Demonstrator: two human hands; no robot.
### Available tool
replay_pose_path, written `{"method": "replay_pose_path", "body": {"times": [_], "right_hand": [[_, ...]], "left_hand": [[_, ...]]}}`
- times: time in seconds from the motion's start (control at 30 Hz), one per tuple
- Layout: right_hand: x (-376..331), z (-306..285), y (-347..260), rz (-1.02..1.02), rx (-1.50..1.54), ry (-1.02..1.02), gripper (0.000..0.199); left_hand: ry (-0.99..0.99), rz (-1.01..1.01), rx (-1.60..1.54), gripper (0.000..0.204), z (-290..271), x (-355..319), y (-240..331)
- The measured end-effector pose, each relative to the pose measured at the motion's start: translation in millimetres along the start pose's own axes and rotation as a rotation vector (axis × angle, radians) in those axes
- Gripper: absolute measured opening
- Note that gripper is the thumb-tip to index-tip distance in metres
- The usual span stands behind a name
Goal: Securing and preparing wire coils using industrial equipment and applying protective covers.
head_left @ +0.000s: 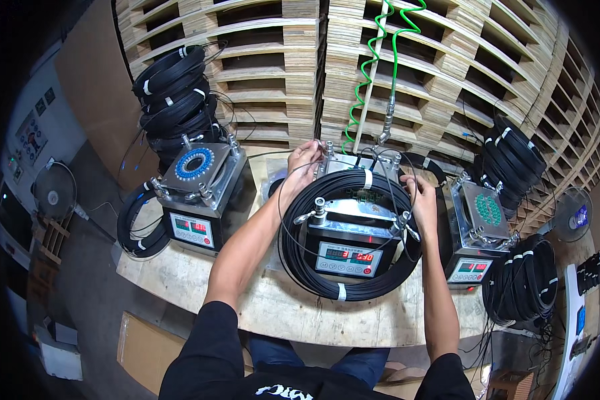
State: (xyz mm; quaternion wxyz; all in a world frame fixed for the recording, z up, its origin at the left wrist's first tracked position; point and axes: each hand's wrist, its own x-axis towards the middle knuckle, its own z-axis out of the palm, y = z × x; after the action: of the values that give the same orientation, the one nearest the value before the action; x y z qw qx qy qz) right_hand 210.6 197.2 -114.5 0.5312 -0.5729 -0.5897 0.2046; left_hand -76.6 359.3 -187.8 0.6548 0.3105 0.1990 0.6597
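Nearest us is the wooden table [273,325]. Above its edge, a taped coil of black cable [291,241] stands before the middle machine [353,231], the lit control panel [349,259] showing through the loop. Behind, our right hand [421,200] bends its fingers and our left hand [304,163] curls, each at a rear corner; we cannot tell what they grip. Green hoses [394,63] hang before stacked pallets [300,69].

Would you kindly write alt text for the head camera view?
A person's bare left hand and bare right hand are at either side of a large round black cable coil that visually rings the red-lit display of a boxy metal-topped machine on a pale wooden table. Two similar machines flank it, before pale wooden pallets.
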Motion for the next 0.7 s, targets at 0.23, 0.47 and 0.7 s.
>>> {"method": "replay_pose_path", "body": {"times": [0.23, 0.47, 0.7], "right_hand": [[-0.3, 8.8, 2.2, -0.020, 0.020, -0.018, 0.027], [-2.9, 3.5, -4.6, 0.006, 0.006, -0.008, 0.029], [-1.5, -6.4, 8.8, 0.043, 0.266, 0.028, 0.024]], "left_hand": [[-0.031, -0.169, 0.208, 0.035, 5.1, 16.6, 9.7], [-0.327, -0.506, 0.402, 0.088, 32.7, 16.1, 33.4], [-0.298, 0.053, 1.047, 0.056, 50.5, -63.1, 78.5]]}}
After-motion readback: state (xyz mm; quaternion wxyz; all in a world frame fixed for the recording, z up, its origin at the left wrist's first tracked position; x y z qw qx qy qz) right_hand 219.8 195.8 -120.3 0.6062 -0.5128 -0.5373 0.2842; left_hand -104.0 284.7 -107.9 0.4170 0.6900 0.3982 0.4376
